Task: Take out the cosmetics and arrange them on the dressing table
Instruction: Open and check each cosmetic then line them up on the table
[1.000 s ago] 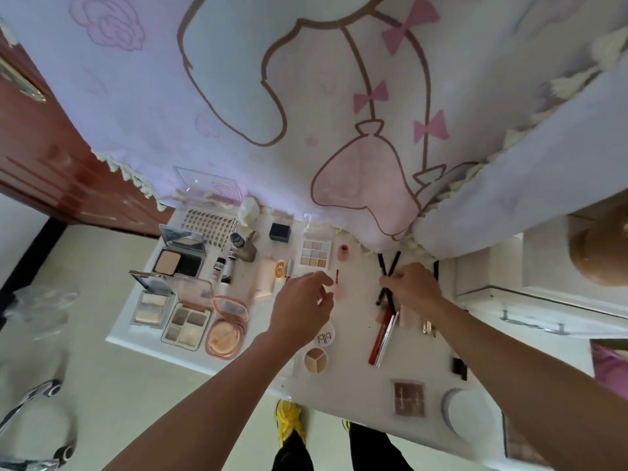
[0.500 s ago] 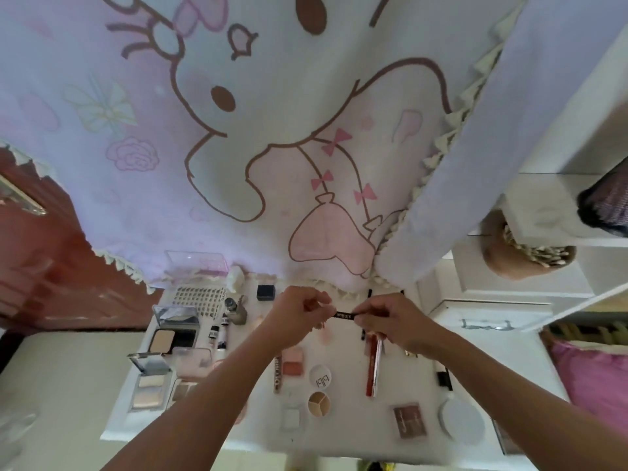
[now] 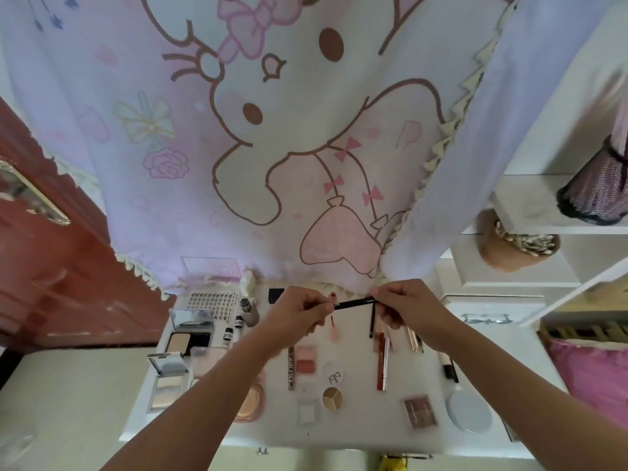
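Head view: left hand (image 3: 299, 314) and right hand (image 3: 404, 309) each pinch 1 end of a slim black pencil (image 3: 353, 303), held level above the bench (image 3: 360, 423). 1 second ago the hands were apart and low, the right one down among the pencils; now 1 is lifted clear. It is probably being checked before going down near the red tube (image 3: 381, 365).

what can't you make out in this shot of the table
Head view:
- Ends of the black pencil: hidden inside the left hand and right hand.
- Round pink compact: partly covered by the left forearm.
- Lettering on the pencil: too small to read.
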